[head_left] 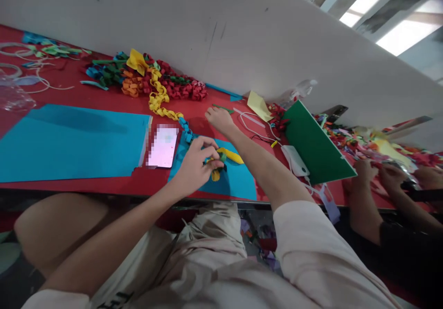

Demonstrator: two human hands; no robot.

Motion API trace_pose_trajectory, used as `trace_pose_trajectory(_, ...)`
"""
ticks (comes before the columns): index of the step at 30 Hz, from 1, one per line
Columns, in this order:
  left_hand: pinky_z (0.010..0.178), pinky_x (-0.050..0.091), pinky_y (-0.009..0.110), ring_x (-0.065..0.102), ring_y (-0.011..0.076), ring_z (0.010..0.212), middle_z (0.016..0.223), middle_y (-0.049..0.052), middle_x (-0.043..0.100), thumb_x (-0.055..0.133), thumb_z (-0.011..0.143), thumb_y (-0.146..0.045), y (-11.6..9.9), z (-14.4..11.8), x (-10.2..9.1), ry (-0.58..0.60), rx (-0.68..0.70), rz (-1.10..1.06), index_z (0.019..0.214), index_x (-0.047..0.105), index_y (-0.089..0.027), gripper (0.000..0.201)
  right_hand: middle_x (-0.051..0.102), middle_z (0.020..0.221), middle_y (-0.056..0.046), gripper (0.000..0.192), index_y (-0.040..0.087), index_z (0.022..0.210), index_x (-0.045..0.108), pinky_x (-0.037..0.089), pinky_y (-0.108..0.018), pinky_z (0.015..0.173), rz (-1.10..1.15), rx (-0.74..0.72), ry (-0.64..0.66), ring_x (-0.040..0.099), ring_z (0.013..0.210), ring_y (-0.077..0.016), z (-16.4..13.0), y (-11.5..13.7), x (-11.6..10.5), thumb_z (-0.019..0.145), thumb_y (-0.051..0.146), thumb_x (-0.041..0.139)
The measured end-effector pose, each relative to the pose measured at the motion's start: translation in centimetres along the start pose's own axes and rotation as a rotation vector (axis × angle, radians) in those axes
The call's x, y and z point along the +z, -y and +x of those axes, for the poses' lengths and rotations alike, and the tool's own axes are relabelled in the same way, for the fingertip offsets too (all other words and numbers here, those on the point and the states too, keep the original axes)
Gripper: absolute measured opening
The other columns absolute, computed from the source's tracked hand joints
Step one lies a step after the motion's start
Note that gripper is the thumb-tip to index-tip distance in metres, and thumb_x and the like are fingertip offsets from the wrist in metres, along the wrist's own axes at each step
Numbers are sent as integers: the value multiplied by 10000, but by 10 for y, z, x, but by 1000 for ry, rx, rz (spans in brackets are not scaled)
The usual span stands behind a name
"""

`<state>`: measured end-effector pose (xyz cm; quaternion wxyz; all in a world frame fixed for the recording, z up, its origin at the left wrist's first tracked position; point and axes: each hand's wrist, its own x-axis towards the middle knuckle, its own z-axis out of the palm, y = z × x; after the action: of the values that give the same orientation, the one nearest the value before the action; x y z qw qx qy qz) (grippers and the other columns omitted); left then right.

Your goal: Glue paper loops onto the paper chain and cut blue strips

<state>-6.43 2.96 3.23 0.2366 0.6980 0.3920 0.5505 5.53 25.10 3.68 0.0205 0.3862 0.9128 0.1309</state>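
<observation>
- Head view: left hand (pixel 195 163) pinching a folded yellow and green paper chain end (pixel 221 157), fingers curled tight on it, over a small blue sheet (pixel 238 180) near the table's front edge.
- Right hand (pixel 218 117) stretched far out, fingers closed on a thin green paper strip (pixel 223 109) lying flat on the red table (pixel 114 187).
- Long paper chain (pixel 161 99) running from the left hand up to a pile of red, orange, green and yellow curls by the white wall (pixel 194 27).
- Phone (pixel 162 146) lying just left of the left hand, between the small blue sheet and a big blue sheet (pixel 69 143).
- Green board (pixel 313 145) tilted up, to the right of the right arm, white cable (pixel 252 127) beside it.
- Another person's hands (pixel 377 173) further right, among paper scraps; too blurred to tell what is held.
- No boxes or bowls seen; clear plastic (pixel 14 97) at far left, contents not clear.
</observation>
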Motion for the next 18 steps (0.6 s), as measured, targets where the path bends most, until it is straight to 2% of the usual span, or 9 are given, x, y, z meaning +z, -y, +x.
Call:
trace_pose_trajectory(2,922,510,348,613,198,1045,1116,83,623,597,1016,-310,-2,5,-4,-75,-85,-61,843,576,-193,210,664,1285,-232,296,89,1189,642,473,-386,915,31,99,-133,629,1132,-277,-10,-4,-15,996,85,418)
trace_pose_trajectory(4,870,504,328,632,181,968,1071,72,666,522,1056,-412,-2,6,-5,-79,-191,-172,909,580,-202,262,702,1176,-165,199,139,1108,629,489,-368,878,225,262,-410,650,1007,-235,-29,-3,-32,974,133,482)
trace_pose_trajectory(6,805,502,316,649,170,877,976,48,686,510,1051,-495,2,5,-3,-58,-297,-306,970,543,-214,294,714,915,-48,19,208,942,597,509,-335,796,603,420,-743,645,806,-180,-61,5,-50,928,201,585)
trace_pose_trajectory(7,782,501,313,659,172,859,947,38,686,549,1026,-525,4,5,0,-60,-334,-345,1008,516,-220,307,691,818,-5,60,231,893,570,515,-321,756,806,468,-845,641,739,-162,-81,12,-58,915,247,624)
trace_pose_trajectory(9,805,506,332,687,198,917,980,44,696,681,943,-542,10,6,7,-62,-341,-321,1093,479,-227,403,693,758,24,146,250,867,547,534,-308,717,1201,506,-956,660,688,-148,-125,31,-69,913,332,659)
trace_pose_trajectory(12,1009,470,453,660,282,1172,1151,98,719,815,845,-510,9,14,20,48,-210,-103,1261,499,-234,590,745,792,18,237,243,827,573,554,-289,716,1629,588,-1020,700,703,-138,-186,63,-75,853,370,771)
trace_pose_trajectory(14,1094,422,502,591,317,1292,1297,136,685,790,856,-561,2,18,29,109,-90,-24,1342,530,-234,641,763,799,16,313,235,797,582,542,-262,659,1851,669,-1020,707,674,-132,-213,81,-71,774,383,857)
trace_pose_trajectory(16,1012,486,442,606,294,1223,1333,150,648,679,923,-622,-9,19,36,80,-16,-60,1337,595,-215,586,757,762,16,343,226,780,598,521,-239,604,2000,704,-937,700,644,-126,-229,94,-64,746,400,891)
trace_pose_trajectory(18,816,533,337,647,218,996,1198,122,660,575,999,-592,-20,16,38,19,-21,-164,1194,705,-196,459,738,709,22,349,220,773,610,501,-233,557,2051,714,-846,678,592,-122,-235,104,-56,756,424,892)
